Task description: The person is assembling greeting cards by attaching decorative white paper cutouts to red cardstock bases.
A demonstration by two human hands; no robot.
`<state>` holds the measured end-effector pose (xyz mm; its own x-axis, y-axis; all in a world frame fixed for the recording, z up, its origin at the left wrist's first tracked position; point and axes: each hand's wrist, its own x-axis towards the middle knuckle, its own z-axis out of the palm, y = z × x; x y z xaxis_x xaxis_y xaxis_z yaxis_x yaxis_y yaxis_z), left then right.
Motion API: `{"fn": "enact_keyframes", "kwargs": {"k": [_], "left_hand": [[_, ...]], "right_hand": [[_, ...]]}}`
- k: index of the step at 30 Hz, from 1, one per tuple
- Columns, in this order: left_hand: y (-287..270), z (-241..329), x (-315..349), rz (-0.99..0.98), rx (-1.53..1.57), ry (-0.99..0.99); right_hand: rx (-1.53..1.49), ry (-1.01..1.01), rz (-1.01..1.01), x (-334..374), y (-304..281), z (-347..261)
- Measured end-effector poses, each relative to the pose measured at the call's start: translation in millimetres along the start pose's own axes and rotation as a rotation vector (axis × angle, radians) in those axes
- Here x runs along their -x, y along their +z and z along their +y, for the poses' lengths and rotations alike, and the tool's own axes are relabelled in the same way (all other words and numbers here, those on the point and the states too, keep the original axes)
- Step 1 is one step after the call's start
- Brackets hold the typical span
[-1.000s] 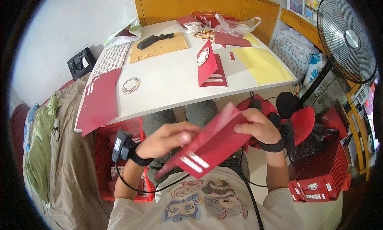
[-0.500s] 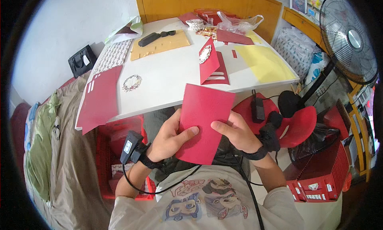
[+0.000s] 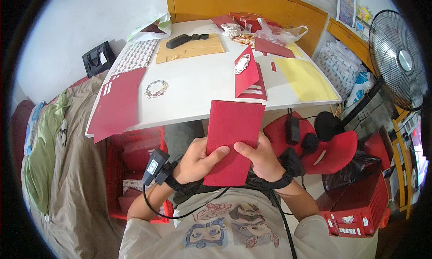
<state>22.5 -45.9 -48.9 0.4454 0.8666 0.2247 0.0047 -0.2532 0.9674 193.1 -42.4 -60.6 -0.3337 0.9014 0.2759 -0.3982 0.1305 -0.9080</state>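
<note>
A red folded card (image 3: 234,128) is held upright in front of me, just off the table's near edge. My left hand (image 3: 194,162) grips its left side with the thumb lying across the front, and my right hand (image 3: 266,161) does the same at the right. Both sets of fingers are hidden behind the card. On the table beyond stands another red card (image 3: 248,84), half opened, with an ornate round cutout (image 3: 242,64) on its front flap. Left of it lies a flat round wreath-patterned cutout (image 3: 156,89). A larger red sheet (image 3: 118,108) overhangs the table's left front corner.
The white table (image 3: 193,79) also bears a yellow sheet (image 3: 301,81), a tan board (image 3: 193,50), a patterned sheet (image 3: 135,56) and a stack of round cutouts (image 3: 231,29). A red stool (image 3: 330,153) and fan (image 3: 398,59) stand right, a red crate (image 3: 135,144) left.
The card in my hands has turned from tilted to nearly upright, and my thumbs have come closer together. The view has shifted slightly; the things on the table lie as before.
</note>
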Motion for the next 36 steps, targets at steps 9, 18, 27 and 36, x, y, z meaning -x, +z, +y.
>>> {"fn": "enact_keyframes", "kwargs": {"k": [9,18,27,36], "left_hand": [[-1.6,-4.0,2.6,-0.071,0.099,-0.096],[-28.8,-0.4,-9.8,0.033,0.011,0.203],[-143.0,33.6,-117.9,0.500,-1.445,0.354],[-247.6,-48.8,-251.2,0.143,-1.354,0.110]], "right_hand": [[0.037,0.004,-0.025,2.1,-3.5,-1.0],[0.280,-0.028,-0.141,-23.1,3.0,-18.5],[0.319,0.042,0.024,-54.3,-35.9,-4.7],[0.164,0.212,-0.089,-71.9,-44.1,8.3]]}}
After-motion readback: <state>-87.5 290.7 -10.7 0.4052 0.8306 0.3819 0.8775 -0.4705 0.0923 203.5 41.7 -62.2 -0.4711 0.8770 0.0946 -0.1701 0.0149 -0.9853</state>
